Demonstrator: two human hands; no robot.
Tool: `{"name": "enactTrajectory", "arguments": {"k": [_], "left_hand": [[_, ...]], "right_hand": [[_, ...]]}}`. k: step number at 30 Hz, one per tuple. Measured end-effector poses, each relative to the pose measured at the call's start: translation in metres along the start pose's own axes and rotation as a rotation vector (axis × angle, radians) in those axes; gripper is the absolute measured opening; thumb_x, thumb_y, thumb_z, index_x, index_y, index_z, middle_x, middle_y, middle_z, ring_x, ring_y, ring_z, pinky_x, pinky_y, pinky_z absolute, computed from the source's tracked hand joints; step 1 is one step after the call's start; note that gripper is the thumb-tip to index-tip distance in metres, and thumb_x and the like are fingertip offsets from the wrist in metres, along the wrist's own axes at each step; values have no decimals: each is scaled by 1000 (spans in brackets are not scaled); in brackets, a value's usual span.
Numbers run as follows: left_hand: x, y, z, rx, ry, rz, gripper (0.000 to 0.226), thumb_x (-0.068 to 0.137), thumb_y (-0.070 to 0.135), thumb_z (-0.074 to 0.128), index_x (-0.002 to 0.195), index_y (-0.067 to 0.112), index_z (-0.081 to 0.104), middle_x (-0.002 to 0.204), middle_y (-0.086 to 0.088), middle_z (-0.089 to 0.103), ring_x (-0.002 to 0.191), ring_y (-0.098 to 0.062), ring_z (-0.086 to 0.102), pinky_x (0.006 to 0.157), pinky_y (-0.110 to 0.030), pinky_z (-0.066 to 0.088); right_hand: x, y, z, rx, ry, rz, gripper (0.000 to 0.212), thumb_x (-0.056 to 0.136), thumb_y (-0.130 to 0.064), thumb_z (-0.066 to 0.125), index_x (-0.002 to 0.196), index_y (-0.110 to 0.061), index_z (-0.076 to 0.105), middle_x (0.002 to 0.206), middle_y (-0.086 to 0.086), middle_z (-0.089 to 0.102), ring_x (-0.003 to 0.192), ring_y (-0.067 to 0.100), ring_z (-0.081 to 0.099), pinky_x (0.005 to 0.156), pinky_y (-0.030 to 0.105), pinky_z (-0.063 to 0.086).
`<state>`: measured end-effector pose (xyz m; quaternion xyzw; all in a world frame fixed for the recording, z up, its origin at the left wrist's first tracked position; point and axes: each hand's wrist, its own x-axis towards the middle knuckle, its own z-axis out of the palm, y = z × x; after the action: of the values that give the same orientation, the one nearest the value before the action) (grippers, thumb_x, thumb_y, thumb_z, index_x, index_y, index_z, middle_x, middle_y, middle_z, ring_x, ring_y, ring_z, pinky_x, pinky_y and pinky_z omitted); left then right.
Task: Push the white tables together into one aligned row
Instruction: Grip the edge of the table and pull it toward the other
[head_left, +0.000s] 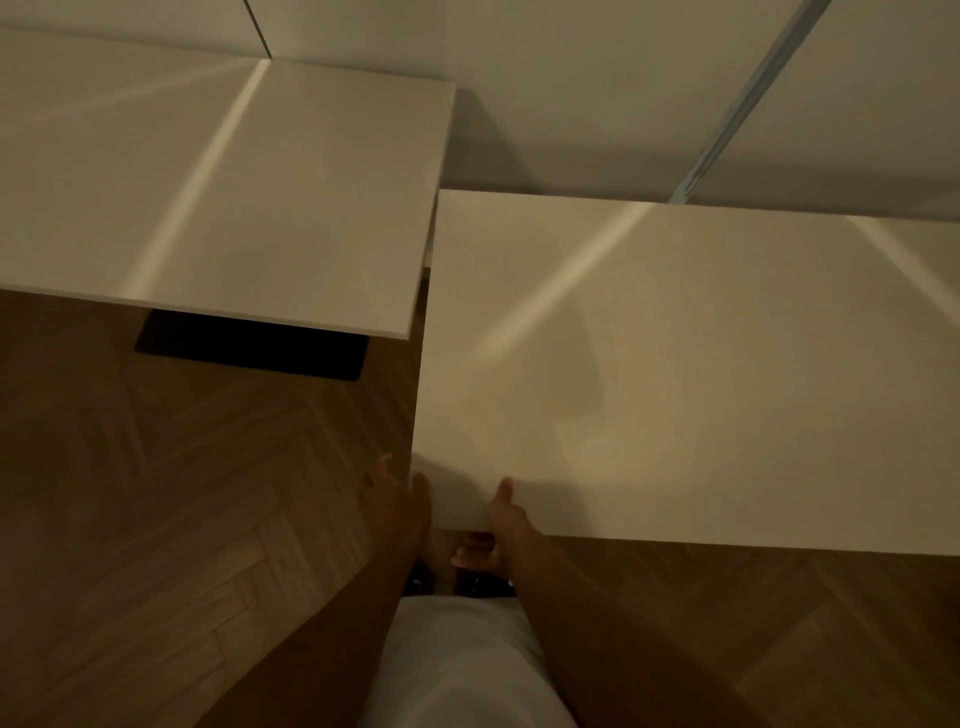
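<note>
- My right hand grips the near edge of the right counter close to its near-left corner: thumb lies flat on top, fingers curl under the edge.
- My left hand is at the same corner, on the left side edge; thumb tip touches the top, the other fingers lie along the side. Looks like a grip on the corner, but blur hides how far the fingers wrap.
- Right counter: white top, nearest me, runs off the right side of the view.
- Left counter: white top, set further back and to the left. Its near-right corner overlaps the right counter's left edge in the view; I cannot tell whether they touch. The near edges are not in line; the left one sits well further from me.
- Black base plate shows on the floor under the left counter's near edge.
- Wood herringbone floor below both.
- White wall behind, with a pale metal strip running diagonally on it.
- My white garment fills the bottom centre between my forearms.
- Dim light, motion blur on the hands.
</note>
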<state>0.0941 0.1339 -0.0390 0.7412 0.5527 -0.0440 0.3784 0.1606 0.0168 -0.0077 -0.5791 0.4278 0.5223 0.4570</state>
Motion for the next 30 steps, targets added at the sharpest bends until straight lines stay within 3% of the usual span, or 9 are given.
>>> {"name": "enactTrajectory", "arguments": {"k": [4, 7, 10, 13, 15, 19, 23, 27, 30], "left_hand": [[-12, -11, 1, 22, -76, 157, 59, 90, 16, 68, 144, 10, 46, 134, -21, 53, 114, -37, 57, 94, -45, 49], [-21, -17, 0, 92, -151, 183, 78, 85, 6, 66, 155, 12, 32, 145, -19, 46, 127, -37, 50, 105, -49, 45], [-26, -16, -9, 150, -231, 317, 90, 82, 4, 67, 159, 15, 21, 156, -17, 31, 136, -36, 41, 110, -49, 42], [-20, -24, -17, 356, -271, 567, 99, 85, 27, 73, 161, 11, 10, 166, -15, 13, 152, -35, 18, 121, -48, 28], [-17, -30, -19, 461, -246, 672, 106, 83, 58, 62, 160, 9, 10, 167, -14, 11, 155, -35, 9, 121, -51, 26], [-7, -36, -17, 581, -189, 785, 98, 77, 67, 38, 152, 5, 28, 157, -20, 38, 147, -38, 25, 104, -59, 47], [0, -31, -9, 593, -194, 877, 90, 84, 62, 40, 155, 7, 26, 159, -19, 36, 148, -40, 30, 112, -57, 40], [18, -37, 10, 569, -259, 979, 103, 85, 54, 70, 159, 6, 18, 165, -17, 20, 152, -37, 21, 118, -51, 28], [26, -37, 13, 557, -268, 1018, 105, 87, 47, 70, 160, 6, 7, 165, -17, 17, 152, -33, 17, 119, -47, 20]], "right_hand": [[-4, 10, -12, -224, 6, -82, 65, 99, -66, 26, 124, -11, 51, 112, 21, 64, 97, 38, 67, 78, 56, 60], [-4, 14, -25, -591, 36, -206, 51, 101, -48, 39, 100, -3, 62, 104, 18, 69, 96, 34, 69, 85, 52, 59], [-5, 12, -26, -1018, 167, -626, 31, 95, -33, 48, 81, -8, 61, 84, 8, 67, 78, 24, 67, 73, 39, 59], [-15, 10, -10, -1273, 261, -1059, 17, 95, -30, 51, 104, -17, 58, 100, 3, 63, 93, 21, 60, 76, 36, 53], [-16, 10, 0, -1397, 277, -1193, 40, 92, -28, 57, 131, -20, 49, 126, 5, 54, 115, 23, 51, 90, 37, 50], [-6, 14, 7, -1589, 256, -1253, 92, 89, -44, 62, 158, -16, 8, 164, 15, 9, 151, 35, 11, 121, 44, 22], [12, 13, 13, -1673, 361, -1248, 101, 87, -53, 59, 159, -15, -2, 166, 15, -7, 152, 35, -9, 123, 50, 11], [17, 13, 18, -1611, 506, -1200, 74, 86, -37, 50, 151, -6, 36, 159, 17, 28, 144, 39, 32, 108, 55, 42], [25, 17, 22, -1624, 553, -1190, 74, 82, -36, 65, 147, -6, 45, 157, 17, 35, 143, 39, 36, 109, 54, 34]]}}
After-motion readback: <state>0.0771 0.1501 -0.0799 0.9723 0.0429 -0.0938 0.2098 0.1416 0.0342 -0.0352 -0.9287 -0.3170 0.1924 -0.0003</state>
